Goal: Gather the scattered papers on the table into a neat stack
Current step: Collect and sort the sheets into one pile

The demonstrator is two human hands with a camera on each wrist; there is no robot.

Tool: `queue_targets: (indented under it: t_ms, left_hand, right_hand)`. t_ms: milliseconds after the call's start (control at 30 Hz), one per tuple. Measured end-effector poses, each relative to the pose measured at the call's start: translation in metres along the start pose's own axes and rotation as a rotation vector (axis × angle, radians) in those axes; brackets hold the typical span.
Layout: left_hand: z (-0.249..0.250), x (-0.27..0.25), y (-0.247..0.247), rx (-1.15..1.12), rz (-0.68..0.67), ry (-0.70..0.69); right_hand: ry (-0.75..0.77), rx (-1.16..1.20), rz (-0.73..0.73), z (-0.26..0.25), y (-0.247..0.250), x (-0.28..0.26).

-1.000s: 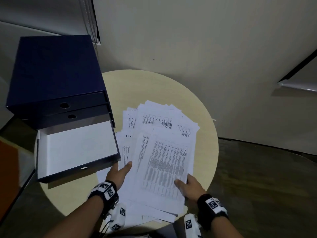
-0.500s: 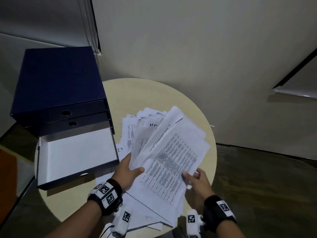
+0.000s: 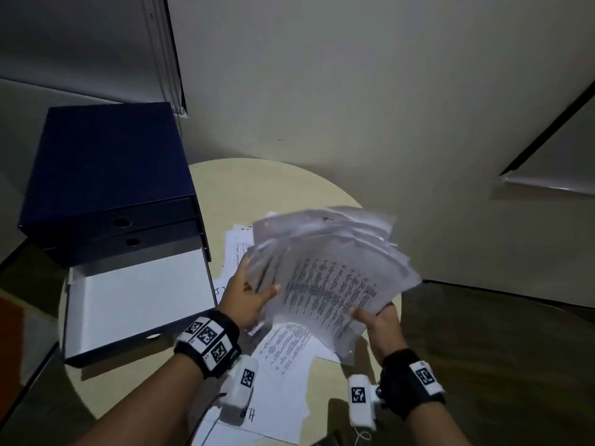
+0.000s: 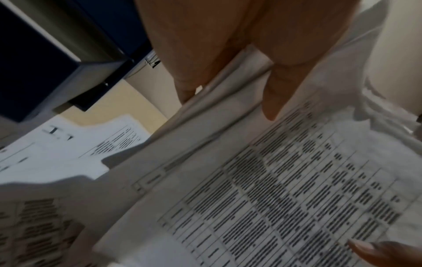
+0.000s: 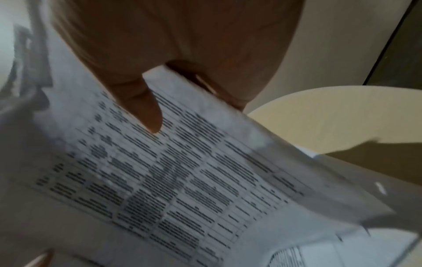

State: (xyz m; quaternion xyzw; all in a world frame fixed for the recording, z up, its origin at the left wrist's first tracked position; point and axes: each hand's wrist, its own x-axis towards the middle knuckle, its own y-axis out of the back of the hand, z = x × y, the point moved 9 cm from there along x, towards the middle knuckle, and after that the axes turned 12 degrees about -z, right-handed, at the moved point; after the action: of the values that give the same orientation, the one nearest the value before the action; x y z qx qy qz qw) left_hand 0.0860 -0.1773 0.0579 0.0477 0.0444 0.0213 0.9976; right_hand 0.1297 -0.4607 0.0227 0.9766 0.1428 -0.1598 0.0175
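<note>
A loose bundle of printed papers (image 3: 335,278) is lifted off the round beige table (image 3: 257,188) and tilted up to the right. My left hand (image 3: 248,294) grips its left edge, thumb on the top sheet (image 4: 274,189). At the near right corner, my right hand (image 3: 375,320) holds the bundle with its thumb on the printed face (image 5: 160,171). Several more sheets (image 3: 283,375) still lie flat on the table under and before the bundle, and a few (image 3: 236,252) lie beside the drawer box.
A dark blue drawer box (image 3: 106,175) stands on the table's left side, its lowest drawer (image 3: 138,294) pulled out, white inside. A pale wall rises behind the table. Dark floor lies to the right.
Both hands took hold of the spread papers, raised them off the table and swung the bundle up to the right. Sheets beneath have come into view.
</note>
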Motion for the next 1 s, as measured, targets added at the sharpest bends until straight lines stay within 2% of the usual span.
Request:
queue_targets:
  t_ms: [133, 233, 300, 367, 400, 467, 567, 667, 733, 800, 900, 1000]
  left_hand:
    - [-0.014, 0.0, -0.003, 0.052, 0.032, 0.031]
    - [0.008, -0.002, -0.013, 0.144, -0.032, -0.179]
    - [0.011, 0.001, -0.017, 0.039, -0.034, -0.205]
    - [-0.003, 0.007, -0.015, -0.084, 0.011, -0.08]
    - [-0.012, 0.007, -0.014, -0.056, 0.039, -0.022]
    - [-0.041, 0.006, -0.015, 0.098, 0.037, 0.079]
    - [-0.104, -0.009, -0.009, 0.398, -0.006, 0.327]
    - [-0.155, -0.034, 0.003, 0.735, -0.055, 0.622]
    - [-0.169, -0.046, 0.006, 0.832, -0.093, 0.748]
    - [-0.173, -0.049, 0.001, 0.872, -0.111, 0.777]
    - [-0.165, -0.047, -0.007, 0.924, -0.067, 0.697]
    - [-0.161, -0.042, -0.005, 0.804, -0.041, 0.677]
  right_hand:
    - [-0.093, 0.076, 0.069, 0.03, -0.003, -0.001]
    - [-0.124, -0.026, 0.087, 0.041, -0.004, 0.002]
    - [-0.1, -0.076, 0.115, 0.033, -0.002, 0.001]
    - [-0.068, -0.057, 0.161, 0.021, 0.005, -0.001]
    - [-0.059, -0.018, 0.18, 0.023, 0.014, 0.002]
    - [-0.107, 0.066, 0.255, 0.04, 0.036, 0.003]
    - [-0.185, 0.065, 0.329, 0.072, 0.071, 0.005]
    - [-0.311, 0.001, 0.34, 0.085, 0.08, -0.011]
    - [-0.367, -0.085, 0.362, 0.099, 0.088, -0.018]
    - [-0.447, -0.119, 0.352, 0.125, 0.092, -0.016]
    - [-0.525, -0.196, 0.286, 0.156, 0.09, -0.011]
    - [-0.583, -0.213, 0.225, 0.173, 0.081, -0.008]
